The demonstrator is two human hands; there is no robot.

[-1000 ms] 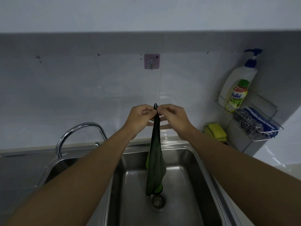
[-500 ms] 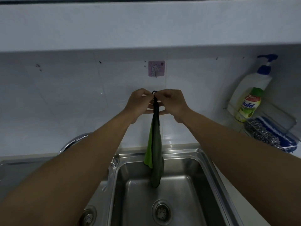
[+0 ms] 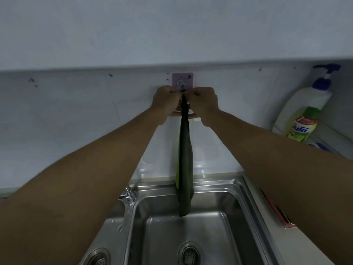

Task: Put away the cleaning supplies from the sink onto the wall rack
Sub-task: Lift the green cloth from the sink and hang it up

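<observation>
A dark green cloth (image 3: pixel 185 165) with a bright green inner side hangs straight down over the steel sink (image 3: pixel 248 196). My left hand (image 3: pixel 165 102) and my right hand (image 3: pixel 204 101) pinch its small black loop together at the top. The loop is held right at the lower edge of a pink adhesive wall hook (image 3: pixel 182 79) on the tiled wall. Whether the loop sits on the hook I cannot tell, since my fingers cover it.
A white pump bottle (image 3: pixel 309 100) and a green-capped dish soap bottle (image 3: pixel 302 127) stand in the wall rack at the right. The faucet base (image 3: pixel 129 194) sits behind the sink's left corner. Two drains (image 3: pixel 190 254) show below. A ledge overhangs the tiles.
Both hands have lifted the cloth upward from over the sink to the pink wall hook. The cloth's lower end rose out of the basin.
</observation>
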